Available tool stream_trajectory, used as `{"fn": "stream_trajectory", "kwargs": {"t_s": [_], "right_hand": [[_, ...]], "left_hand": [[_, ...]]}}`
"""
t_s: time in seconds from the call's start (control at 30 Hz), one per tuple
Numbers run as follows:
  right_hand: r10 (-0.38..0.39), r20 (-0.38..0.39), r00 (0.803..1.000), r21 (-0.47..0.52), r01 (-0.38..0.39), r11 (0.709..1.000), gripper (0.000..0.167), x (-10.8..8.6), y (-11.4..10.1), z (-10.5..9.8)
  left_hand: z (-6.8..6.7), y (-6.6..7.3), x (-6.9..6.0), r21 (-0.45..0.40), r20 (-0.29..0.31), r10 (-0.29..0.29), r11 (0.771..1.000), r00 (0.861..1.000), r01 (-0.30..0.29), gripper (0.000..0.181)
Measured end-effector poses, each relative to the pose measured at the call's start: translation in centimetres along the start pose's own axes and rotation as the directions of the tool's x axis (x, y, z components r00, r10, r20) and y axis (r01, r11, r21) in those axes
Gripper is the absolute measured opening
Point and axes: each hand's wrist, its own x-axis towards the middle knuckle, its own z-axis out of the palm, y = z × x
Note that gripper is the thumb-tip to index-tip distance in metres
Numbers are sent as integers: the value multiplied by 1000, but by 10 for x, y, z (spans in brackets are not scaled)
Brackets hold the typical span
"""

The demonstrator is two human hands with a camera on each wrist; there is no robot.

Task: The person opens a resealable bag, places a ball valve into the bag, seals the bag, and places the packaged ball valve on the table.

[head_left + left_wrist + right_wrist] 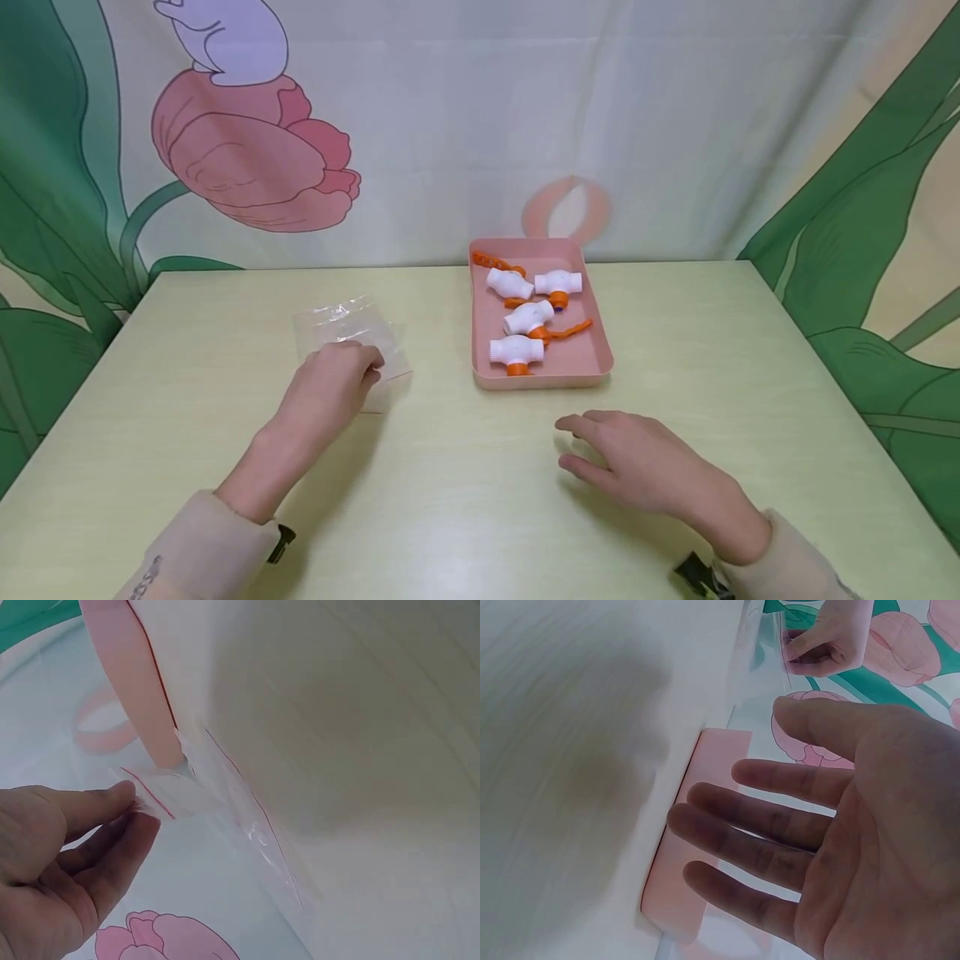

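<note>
Between thumb and fingers, my left hand (335, 385) (67, 855) pinches the edge of a clear plastic bag (176, 796) with a red seal line. More clear bags (341, 319) (251, 817) lie under and behind that hand on the table's left side. My right hand (645, 462) (832, 817) hovers over the table in front of the tray with fingers spread, holding nothing. In the head view, a pink tray (543, 383) holds several white valve fittings (517, 349) with orange handles (572, 330).
The light wooden table (450, 483) reaches back to a printed curtain (450, 125) with flowers and leaves. The tray stands near the table's back edge, right of the bags.
</note>
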Motion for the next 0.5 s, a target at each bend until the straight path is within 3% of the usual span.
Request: {"fn": "stream_trajectory", "kwargs": {"t_s": [0.3,0.5], "right_hand": [[-16,0,1000,10,16,1000,41,3,-2,-2],[-25,8,1000,16,25,1000,41,7,-4,-3]], "left_hand": [[0,8,3,-83,-29,0,997,1000,-2,20],[-1,14,5,-84,-121,13,996,993,-23,14]]}}
